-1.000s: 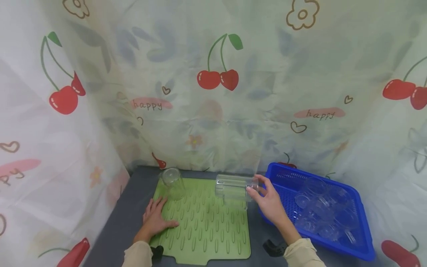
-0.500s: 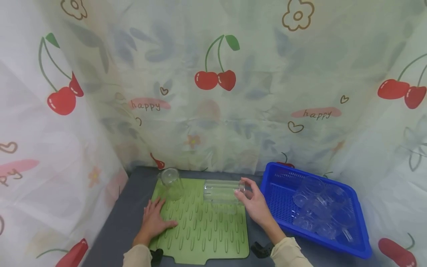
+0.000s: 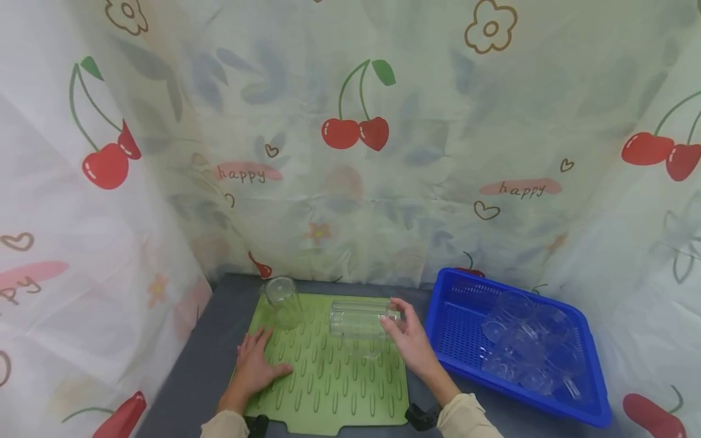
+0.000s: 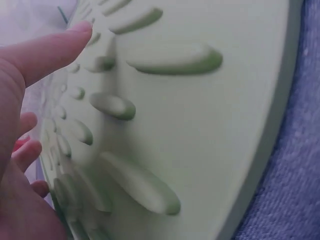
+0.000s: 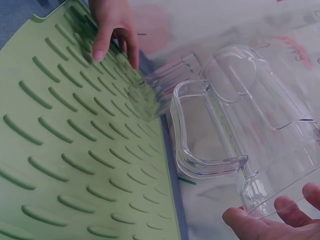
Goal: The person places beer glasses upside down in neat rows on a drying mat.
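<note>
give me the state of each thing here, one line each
clear mug: on its side, held above the mat
right hand: grips the mug's end
left hand: flat on the green mat
glass: upside down on the mat
blue basket: holds clear glassware

The head view looks forward and down from above, taking in the whole green mat [image 3: 328, 377], the blue basket [image 3: 454, 316] and the curtain behind. The left wrist view sits very close to the mat [image 4: 200, 125], skimming its ridges. The right wrist view looks across the same mat [image 5: 75, 150] from nearby.
</note>
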Tool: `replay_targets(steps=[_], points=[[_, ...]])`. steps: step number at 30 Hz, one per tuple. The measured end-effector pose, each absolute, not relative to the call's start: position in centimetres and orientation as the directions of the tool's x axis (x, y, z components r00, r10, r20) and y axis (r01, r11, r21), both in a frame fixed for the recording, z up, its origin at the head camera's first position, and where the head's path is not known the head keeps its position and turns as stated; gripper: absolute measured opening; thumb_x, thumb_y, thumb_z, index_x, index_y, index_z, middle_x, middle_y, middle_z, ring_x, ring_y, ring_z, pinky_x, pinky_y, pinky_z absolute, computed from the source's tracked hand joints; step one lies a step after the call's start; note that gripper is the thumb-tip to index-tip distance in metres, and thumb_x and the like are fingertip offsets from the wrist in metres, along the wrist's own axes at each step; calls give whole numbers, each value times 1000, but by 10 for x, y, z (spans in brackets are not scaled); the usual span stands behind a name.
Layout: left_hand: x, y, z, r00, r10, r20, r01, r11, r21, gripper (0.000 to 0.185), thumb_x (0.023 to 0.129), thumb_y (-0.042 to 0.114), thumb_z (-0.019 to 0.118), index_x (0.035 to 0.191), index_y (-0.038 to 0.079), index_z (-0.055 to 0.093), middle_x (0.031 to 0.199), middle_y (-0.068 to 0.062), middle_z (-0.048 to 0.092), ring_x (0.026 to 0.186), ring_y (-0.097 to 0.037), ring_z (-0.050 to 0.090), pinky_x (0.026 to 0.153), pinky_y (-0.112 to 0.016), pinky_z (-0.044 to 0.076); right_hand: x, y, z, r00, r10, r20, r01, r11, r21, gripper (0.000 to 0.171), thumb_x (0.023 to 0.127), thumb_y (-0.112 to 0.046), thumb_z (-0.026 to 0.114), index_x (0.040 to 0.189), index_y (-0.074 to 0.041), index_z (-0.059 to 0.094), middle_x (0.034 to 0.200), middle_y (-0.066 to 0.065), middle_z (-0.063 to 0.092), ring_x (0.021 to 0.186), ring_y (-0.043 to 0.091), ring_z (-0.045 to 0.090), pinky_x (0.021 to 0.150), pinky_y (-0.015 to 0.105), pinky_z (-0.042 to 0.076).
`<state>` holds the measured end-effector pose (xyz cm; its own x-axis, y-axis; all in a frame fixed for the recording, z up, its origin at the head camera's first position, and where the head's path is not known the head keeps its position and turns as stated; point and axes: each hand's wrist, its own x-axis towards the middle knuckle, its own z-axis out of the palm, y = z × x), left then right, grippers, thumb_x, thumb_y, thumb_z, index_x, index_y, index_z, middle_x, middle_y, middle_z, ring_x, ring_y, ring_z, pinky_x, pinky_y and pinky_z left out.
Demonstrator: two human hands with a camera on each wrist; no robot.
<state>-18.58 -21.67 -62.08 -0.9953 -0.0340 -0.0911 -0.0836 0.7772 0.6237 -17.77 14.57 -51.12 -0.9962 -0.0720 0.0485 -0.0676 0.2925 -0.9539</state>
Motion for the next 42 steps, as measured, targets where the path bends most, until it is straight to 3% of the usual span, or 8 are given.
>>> replay_targets(steps=[8, 13, 20, 28, 37, 42], points=[[-175, -205, -614, -997, -28, -72, -70, 725, 686, 106, 71, 40, 93, 156, 6, 38, 163, -24, 32, 149, -52, 24, 119, -71, 25, -179, 143, -523, -996, -74, 49, -69, 297, -952, 61, 103, -45, 58, 153, -16, 37, 150, 14, 47, 134, 40, 57, 104, 54, 53], [-165, -196, -603, -998, 1, -65, -45, 706, 707, 100, 74, 41, 91, 155, 8, 42, 160, -22, 39, 149, -51, 25, 118, -72, 26, -179, 143, -529, -996, -68, 50, -68, 290, -955, 58, 104, -42, 57, 152, -16, 37, 151, 16, 47, 132, 40, 58, 104, 55, 52], [-162, -182, -587, -995, 69, -75, -5, 699, 715, 92, 81, 52, 83, 154, 11, 45, 153, -19, 51, 145, -49, 36, 115, -71, 31, -178, 140, -532, -996, -66, 64, -80, 270, -960, 54, 104, -39, 59, 149, -15, 40, 148, 16, 49, 129, 41, 60, 101, 52, 55], [-161, -161, -576, -975, 204, -85, 24, 479, 878, 98, 82, 52, 81, 160, 18, 33, 161, -14, 41, 146, -43, 41, 112, -66, 40, -176, 137, -535, -995, -72, 69, -85, 258, -962, 51, 104, -36, 59, 148, -16, 41, 148, 17, 48, 131, 45, 58, 101, 52, 55], [-160, -136, -570, -981, 195, -4, 57, 307, 950, 91, 89, 41, 79, 161, 36, 24, 167, -10, 29, 145, -44, 42, 111, -62, 45, -176, 135, -537, -995, -81, 63, -82, 264, -961, 49, 104, -35, 59, 146, -15, 43, 147, 19, 49, 128, 46, 60, 99, 50, 57], [-157, -123, -567, -982, 187, 25, 73, 253, 965, 93, 88, 36, 80, 161, 37, 22, 168, -9, 26, 143, -43, 44, 109, -62, 47, -176, 133, -540, -995, -89, 47, -68, 257, -964, 47, 104, -33, 59, 145, -15, 44, 146, 19, 49, 126, 44, 62, 99, 47, 57]])
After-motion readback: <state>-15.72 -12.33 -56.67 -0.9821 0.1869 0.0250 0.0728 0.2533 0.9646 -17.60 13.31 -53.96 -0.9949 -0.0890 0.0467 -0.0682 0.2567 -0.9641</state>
